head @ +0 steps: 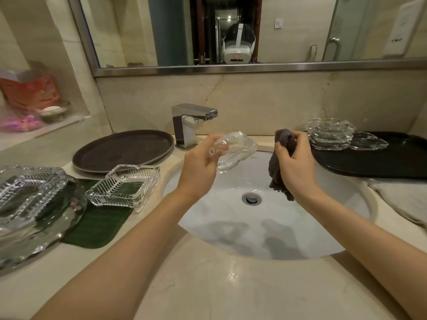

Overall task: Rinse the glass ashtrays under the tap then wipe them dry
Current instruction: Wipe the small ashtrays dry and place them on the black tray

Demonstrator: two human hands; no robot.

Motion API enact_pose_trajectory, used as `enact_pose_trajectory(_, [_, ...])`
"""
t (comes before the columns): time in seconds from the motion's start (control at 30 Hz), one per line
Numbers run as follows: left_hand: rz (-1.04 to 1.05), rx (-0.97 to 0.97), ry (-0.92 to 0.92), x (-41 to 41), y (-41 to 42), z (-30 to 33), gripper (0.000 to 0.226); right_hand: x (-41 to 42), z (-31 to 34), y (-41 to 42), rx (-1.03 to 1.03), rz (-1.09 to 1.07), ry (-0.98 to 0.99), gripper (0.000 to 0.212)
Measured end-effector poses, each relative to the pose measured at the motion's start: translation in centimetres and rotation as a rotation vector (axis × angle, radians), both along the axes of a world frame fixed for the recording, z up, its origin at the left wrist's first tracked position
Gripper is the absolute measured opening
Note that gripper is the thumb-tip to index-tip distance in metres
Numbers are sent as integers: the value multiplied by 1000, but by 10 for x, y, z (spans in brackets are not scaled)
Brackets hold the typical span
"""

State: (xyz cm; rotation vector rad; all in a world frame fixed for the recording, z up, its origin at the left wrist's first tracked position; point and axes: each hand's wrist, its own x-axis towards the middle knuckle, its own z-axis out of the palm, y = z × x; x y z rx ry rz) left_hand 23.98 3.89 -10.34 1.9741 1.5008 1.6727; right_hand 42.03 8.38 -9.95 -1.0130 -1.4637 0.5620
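Observation:
Over the white sink basin (300, 229), my left hand (198, 169) grips a clear glass ashtray (235, 148), tilted on edge below the chrome tap (191, 123). No water runs from the tap. My right hand (293, 162) is closed on a dark grey cloth (277, 167) that hangs down over the basin, a short gap to the right of the ashtray. A stack of glass ashtrays (329, 133) and one single ashtray (368, 140) rest on a black tray (381, 162) at the right. A square ribbed ashtray (123, 185) sits left of the sink.
A round brown tray (122, 151) lies behind the square ashtray. A large glass dish (30, 199) and a green mat (97, 225) fill the left counter. A beige cloth (402, 199) lies at the right edge. A mirror hangs above.

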Motion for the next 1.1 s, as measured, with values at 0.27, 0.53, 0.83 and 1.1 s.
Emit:
enact_pose_trajectory(0.27, [-335, -589, -984, 6, -10, 8, 38, -1, -8, -2, 375, 21, -348, 23])
enact_pose_trajectory(0.53, [-389, -605, -1152, 6, -10, 8, 20, -17, -27, -18, 673, 241, -975, 33])
enact_pose_trajectory(0.83, [-364, -628, -1213, 3, 4, 0, 39, -11, -30, -13, 653, 159, -979, 36])
enact_pose_trajectory(1.1, [-340, -628, -1193, 6, 4, 3, 29, -9, -16, -4, 250, 242, -637, 37])
